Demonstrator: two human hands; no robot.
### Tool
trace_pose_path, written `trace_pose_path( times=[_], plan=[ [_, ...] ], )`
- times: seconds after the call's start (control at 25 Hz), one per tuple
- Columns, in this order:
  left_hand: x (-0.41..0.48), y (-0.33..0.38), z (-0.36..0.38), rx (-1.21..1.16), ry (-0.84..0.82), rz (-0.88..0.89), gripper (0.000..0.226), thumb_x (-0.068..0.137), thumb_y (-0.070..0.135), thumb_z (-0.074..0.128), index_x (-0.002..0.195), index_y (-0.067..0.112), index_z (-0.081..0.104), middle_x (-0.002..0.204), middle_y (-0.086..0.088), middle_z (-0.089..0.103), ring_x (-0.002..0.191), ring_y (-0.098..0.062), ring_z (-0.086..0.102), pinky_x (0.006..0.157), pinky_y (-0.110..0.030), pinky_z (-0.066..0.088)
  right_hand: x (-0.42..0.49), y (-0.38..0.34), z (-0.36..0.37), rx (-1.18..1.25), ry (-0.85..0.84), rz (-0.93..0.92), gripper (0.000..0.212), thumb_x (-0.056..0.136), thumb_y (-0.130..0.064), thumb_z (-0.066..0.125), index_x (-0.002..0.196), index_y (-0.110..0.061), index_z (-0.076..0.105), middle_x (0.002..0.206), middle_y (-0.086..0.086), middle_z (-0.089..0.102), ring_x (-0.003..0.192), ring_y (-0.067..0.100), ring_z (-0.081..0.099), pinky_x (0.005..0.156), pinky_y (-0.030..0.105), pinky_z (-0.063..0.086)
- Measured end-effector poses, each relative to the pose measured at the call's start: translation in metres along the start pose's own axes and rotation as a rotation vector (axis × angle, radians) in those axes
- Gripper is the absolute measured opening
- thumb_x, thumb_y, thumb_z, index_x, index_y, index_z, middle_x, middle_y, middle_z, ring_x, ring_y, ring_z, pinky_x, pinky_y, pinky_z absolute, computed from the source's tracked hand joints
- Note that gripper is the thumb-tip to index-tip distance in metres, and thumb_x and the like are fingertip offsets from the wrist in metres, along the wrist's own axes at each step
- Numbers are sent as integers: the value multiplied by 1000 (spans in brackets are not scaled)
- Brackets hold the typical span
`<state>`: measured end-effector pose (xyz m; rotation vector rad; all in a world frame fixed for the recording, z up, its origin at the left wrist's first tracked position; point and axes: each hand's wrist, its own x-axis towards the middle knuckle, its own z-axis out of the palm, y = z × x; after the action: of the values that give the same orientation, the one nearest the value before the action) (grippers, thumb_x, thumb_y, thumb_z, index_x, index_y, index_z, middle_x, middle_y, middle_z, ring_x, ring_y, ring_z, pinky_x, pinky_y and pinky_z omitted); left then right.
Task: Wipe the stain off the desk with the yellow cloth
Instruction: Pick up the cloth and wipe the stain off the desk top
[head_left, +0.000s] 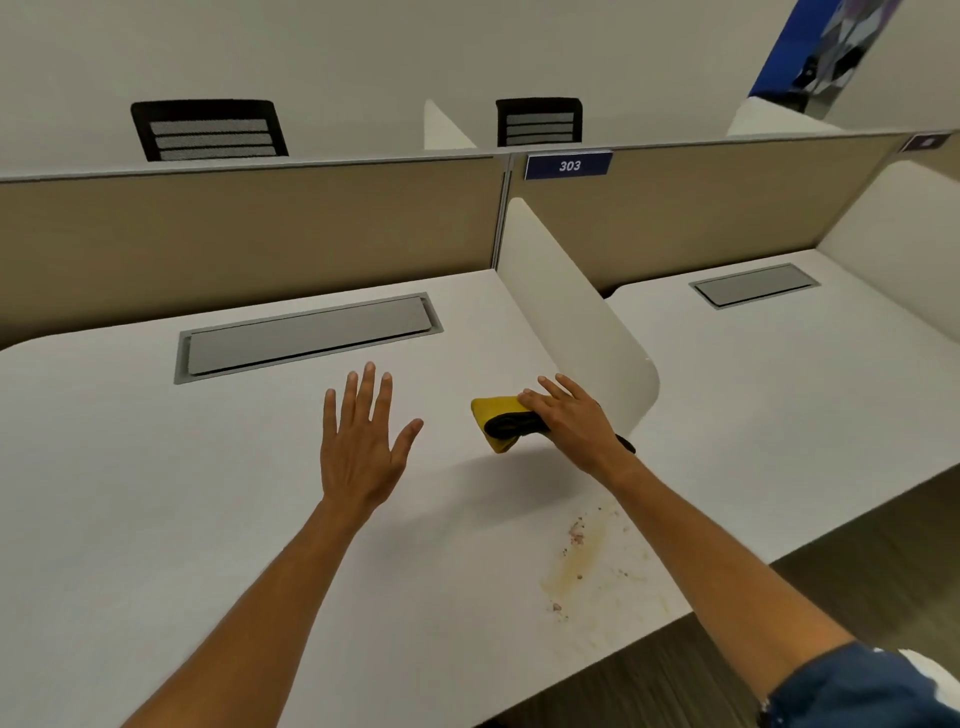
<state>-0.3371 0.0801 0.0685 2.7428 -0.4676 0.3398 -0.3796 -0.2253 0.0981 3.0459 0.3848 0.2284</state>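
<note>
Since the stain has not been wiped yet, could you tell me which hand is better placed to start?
The right hand: it is on the yellow cloth, with the stain under its forearm. The left hand is open and empty.

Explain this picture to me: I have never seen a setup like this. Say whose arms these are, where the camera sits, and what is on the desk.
The camera is worn on a person's head, looking forward and down, so the two bare arms are the wearer's own. The left hand is open with fingers spread over the white desk, holding nothing. The right hand is on a yellow cloth with a black part, beside the white divider. A yellowish stain with crumbs lies near the desk's front edge, not yet wiped.
</note>
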Motion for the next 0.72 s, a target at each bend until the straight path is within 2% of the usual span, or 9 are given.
trace_pose_path(
  times=[0.24, 0.48, 0.72],
  plan=[
    [-52, 23, -3, 29, -30, 33, 87, 95, 70, 17, 161, 14, 26, 171, -10, 13, 159, -30, 8, 128, -54, 3, -57, 2, -4, -44, -135, 6, 40, 109, -18, 43, 149, -17, 42, 156, 1, 47, 151, 23, 31, 126, 35, 13],
    [-72, 23, -2, 79, -22, -55, 87, 94, 69, 17, 160, 13, 28, 170, -11, 15, 159, -30, 11, 128, -54, 4, -52, 13, 9, -50, -194, -52, 42, 110, -17, 38, 152, -17, 36, 160, 1, 41, 153, 21, 27, 126, 35, 12],
    [-83, 34, 24, 117, -67, -121, 87, 95, 69, 17, 160, 12, 29, 170, -11, 17, 158, -30, 12, 128, -53, 5, -58, 20, 52, -8, -313, -134, 50, 108, -7, 32, 158, -15, 25, 166, 3, 30, 154, 21, 21, 126, 36, 9]
  ],
)
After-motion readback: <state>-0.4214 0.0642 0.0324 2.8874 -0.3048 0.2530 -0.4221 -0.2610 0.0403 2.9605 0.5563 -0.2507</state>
